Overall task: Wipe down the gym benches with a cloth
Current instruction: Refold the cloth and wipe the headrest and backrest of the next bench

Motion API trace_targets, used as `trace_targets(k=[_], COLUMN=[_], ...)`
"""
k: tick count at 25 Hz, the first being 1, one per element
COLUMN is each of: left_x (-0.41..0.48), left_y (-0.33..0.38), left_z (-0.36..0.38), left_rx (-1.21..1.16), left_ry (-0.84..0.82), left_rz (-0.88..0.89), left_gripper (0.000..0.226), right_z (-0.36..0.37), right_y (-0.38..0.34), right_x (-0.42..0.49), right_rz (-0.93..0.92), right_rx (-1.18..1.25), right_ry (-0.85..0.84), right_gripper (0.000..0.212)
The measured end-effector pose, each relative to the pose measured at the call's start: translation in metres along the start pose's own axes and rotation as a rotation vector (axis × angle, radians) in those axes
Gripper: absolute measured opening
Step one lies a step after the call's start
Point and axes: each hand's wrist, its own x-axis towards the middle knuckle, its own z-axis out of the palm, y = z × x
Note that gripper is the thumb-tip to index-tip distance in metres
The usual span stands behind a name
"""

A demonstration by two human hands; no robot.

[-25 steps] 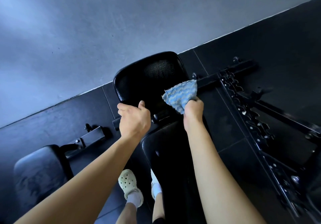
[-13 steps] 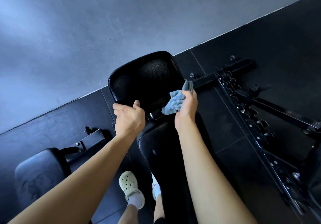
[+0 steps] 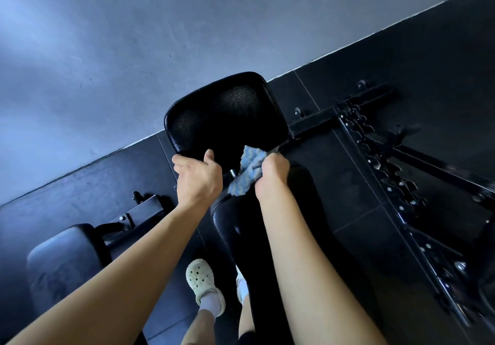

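The right hand [image 3: 273,176] has pulled the blue striped terry cloth [image 3: 247,173] from the black vinyl seat pad [image 3: 225,114]'s right edge back to the gap before the near pad [image 3: 241,226], fingers curled round it. The left hand [image 3: 198,181] grips the seat's near edge. That pad looks done.

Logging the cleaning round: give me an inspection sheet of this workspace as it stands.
Surface: far pad and near pad, both black; whether they are dirty cannot be told.
Job's things: blue cloth, bunched, over the gap between the pads.
Clutter: nothing seen.
Hands: left hand grips the far pad's near edge; right hand grips the cloth.
Cables: nothing seen.
Surroundings: second bench at left, black metal frame at right, dark floor, grey wall.
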Motion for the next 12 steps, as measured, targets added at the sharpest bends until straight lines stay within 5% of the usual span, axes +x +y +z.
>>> trace_targets(k=[7, 12], left_x=[0.002, -0.001], left_y=[-0.005, -0.006], left_z=[-0.003, -0.008], left_rx=[-0.003, -0.042], left_ry=[-0.037, -0.066], left_rz=[0.011, 0.03], left_gripper=[0.053, 0.056], right_z=[-0.004, 0.004], right_y=[-0.024, 0.021], right_x=[0.001, -0.025], right_rz=[-0.011, -0.136], right_rx=[0.146, -0.162], right_ry=[0.02, -0.071], right_gripper=[0.033, 0.043])
